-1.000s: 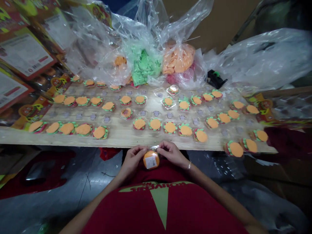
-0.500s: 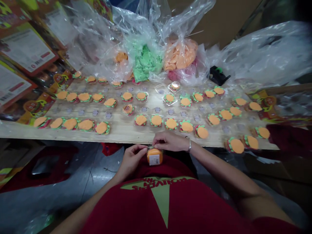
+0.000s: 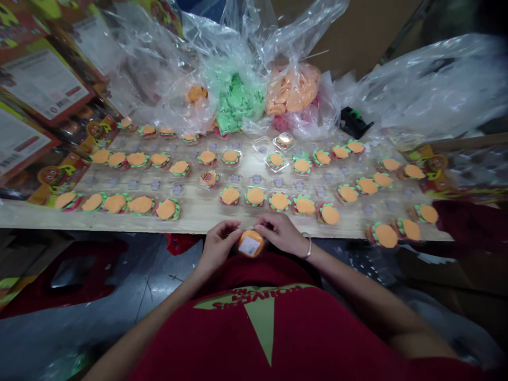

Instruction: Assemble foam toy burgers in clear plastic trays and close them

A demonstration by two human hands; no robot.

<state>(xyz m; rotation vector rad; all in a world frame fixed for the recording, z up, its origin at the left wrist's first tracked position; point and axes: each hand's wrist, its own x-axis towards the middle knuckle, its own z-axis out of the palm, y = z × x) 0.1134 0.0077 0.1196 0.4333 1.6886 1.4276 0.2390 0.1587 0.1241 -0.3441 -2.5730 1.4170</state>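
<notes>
Both my hands meet just below the near edge of the wooden table (image 3: 198,225). Between them is a small round orange burger toy (image 3: 250,244) in a clear case with a white label facing me. My left hand (image 3: 217,246) pinches its left side with curled fingers. My right hand (image 3: 280,234), a bracelet on its wrist, grips the right side. On the table, just beyond my hands, lies a row of similar orange burger toys (image 3: 280,201) with green and red frills.
Several rows of burger toys and small clear case halves (image 3: 177,188) cover the table. Clear plastic bags with green pieces (image 3: 238,103) and orange pieces (image 3: 291,90) stand at the back. Printed cartons (image 3: 39,90) lie left; a big plastic bag (image 3: 428,90) right.
My right hand, which had reached to the table edge half a second ago, came back to the toy. Both hands lifted the toy slightly toward the table edge and tilted it.
</notes>
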